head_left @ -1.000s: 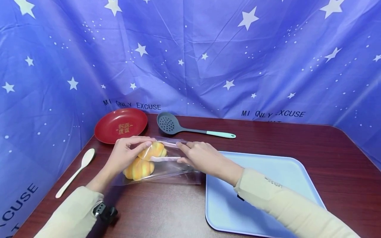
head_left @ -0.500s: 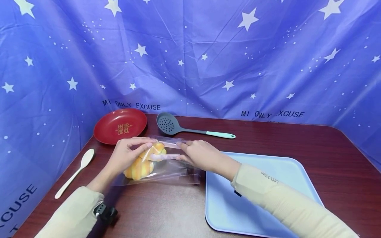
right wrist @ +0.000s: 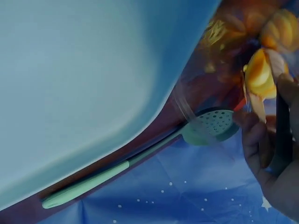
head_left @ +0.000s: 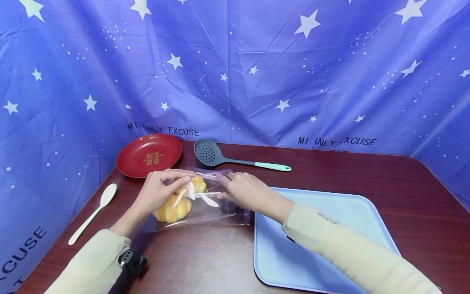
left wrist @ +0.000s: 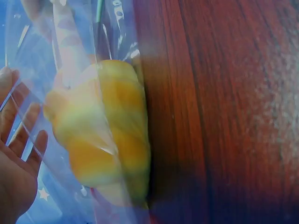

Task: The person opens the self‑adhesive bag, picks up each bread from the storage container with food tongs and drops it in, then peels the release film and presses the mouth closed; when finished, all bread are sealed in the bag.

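In the head view my left hand [head_left: 159, 185] pinches the upper edge of a clear plastic bag [head_left: 227, 214] between thumb and fingers. My right hand [head_left: 249, 190] grips a pair of tongs [right wrist: 282, 130]; their pale pinkish arms reach to either side of one yellow-orange bread roll [head_left: 200, 185]. A second roll [head_left: 171, 209] lies just nearer to me, under the film. The left wrist view has the film stretched over a roll [left wrist: 126, 121], with a pale tong arm [left wrist: 70, 39] at its upper end. Part of the front roll is hidden by the left hand.
A pale blue tray [head_left: 273, 271] is under my right forearm. Behind the hands lie a red oval plate [head_left: 136, 155] and a slotted skimmer [head_left: 205, 153] with a mint handle. A cream spoon [head_left: 97, 210] sits at the left edge, before a starry blue curtain [head_left: 235, 81].
My right hand has shifted slightly left with the tongs. The plastic film has moved and its bright reflections now cross the rolls. The left hand stays nearly in place.
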`<state>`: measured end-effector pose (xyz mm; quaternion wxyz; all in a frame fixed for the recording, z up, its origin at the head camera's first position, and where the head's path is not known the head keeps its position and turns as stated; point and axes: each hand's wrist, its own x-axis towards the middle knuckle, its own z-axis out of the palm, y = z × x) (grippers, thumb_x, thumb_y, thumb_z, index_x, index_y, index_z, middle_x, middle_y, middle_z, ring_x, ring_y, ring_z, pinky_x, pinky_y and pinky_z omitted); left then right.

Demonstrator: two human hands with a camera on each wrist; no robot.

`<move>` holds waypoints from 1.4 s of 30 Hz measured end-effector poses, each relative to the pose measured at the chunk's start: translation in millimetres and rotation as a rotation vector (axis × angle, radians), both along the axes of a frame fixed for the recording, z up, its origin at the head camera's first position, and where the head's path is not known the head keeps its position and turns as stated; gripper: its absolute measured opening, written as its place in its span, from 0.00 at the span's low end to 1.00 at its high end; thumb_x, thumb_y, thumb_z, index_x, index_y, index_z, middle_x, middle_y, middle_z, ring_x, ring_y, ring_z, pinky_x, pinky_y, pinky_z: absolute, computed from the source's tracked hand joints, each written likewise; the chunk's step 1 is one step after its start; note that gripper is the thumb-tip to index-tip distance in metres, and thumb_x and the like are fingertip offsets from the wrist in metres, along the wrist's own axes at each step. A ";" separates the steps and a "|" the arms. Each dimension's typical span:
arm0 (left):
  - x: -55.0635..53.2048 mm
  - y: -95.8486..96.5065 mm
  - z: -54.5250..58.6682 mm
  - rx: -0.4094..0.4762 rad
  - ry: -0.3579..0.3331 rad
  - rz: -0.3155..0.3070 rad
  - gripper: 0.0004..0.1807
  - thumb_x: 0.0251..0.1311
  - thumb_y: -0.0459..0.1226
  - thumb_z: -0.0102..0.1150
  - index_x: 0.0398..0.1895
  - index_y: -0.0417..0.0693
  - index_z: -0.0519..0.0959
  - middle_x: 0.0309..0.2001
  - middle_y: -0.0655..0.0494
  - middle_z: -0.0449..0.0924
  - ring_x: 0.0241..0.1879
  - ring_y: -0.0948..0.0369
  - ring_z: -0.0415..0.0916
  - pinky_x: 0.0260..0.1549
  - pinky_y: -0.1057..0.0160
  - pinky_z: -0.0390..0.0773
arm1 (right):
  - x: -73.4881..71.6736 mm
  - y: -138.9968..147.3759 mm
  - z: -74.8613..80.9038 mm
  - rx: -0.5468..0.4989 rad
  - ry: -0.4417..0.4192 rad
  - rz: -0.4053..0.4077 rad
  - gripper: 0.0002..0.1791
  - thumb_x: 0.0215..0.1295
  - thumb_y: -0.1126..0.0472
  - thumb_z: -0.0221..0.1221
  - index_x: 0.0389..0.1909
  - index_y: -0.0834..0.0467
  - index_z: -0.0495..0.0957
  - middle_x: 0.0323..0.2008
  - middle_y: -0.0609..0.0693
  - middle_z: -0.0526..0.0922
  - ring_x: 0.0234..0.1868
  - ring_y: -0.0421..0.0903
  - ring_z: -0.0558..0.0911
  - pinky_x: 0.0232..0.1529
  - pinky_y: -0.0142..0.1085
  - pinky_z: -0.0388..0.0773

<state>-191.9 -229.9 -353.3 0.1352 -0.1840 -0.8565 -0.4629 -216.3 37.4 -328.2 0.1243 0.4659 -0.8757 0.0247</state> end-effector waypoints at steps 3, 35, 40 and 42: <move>0.0 0.8 -0.4 -0.016 -0.008 0.018 0.10 0.63 0.34 0.70 0.47 0.48 0.90 0.44 0.57 0.89 0.50 0.68 0.83 0.49 0.72 0.78 | -3.2 -4.1 0.8 0.028 -0.044 0.003 0.29 0.71 0.46 0.62 0.61 0.63 0.75 0.40 0.59 0.85 0.36 0.54 0.87 0.40 0.45 0.84; 6.1 0.0 2.9 -0.067 -0.068 0.079 0.11 0.65 0.40 0.68 0.49 0.50 0.89 0.44 0.57 0.89 0.45 0.68 0.82 0.37 0.71 0.79 | 30.0 104.9 28.3 -0.099 0.163 0.071 0.31 0.62 0.49 0.70 0.62 0.62 0.78 0.30 0.50 0.80 0.26 0.45 0.80 0.27 0.39 0.81; 7.5 1.2 4.7 -0.079 -0.064 0.082 0.11 0.66 0.39 0.68 0.50 0.50 0.89 0.44 0.56 0.89 0.44 0.71 0.81 0.36 0.72 0.78 | 40.9 132.4 35.6 -0.162 0.163 0.041 0.30 0.69 0.44 0.63 0.63 0.61 0.78 0.32 0.49 0.82 0.26 0.43 0.81 0.26 0.39 0.80; 8.0 1.4 4.8 -0.090 -0.060 0.087 0.11 0.66 0.38 0.67 0.50 0.50 0.89 0.44 0.56 0.89 0.46 0.71 0.81 0.40 0.73 0.78 | 45.1 144.1 37.9 -0.181 0.169 0.032 0.30 0.75 0.40 0.54 0.63 0.60 0.78 0.32 0.48 0.82 0.26 0.41 0.80 0.26 0.38 0.80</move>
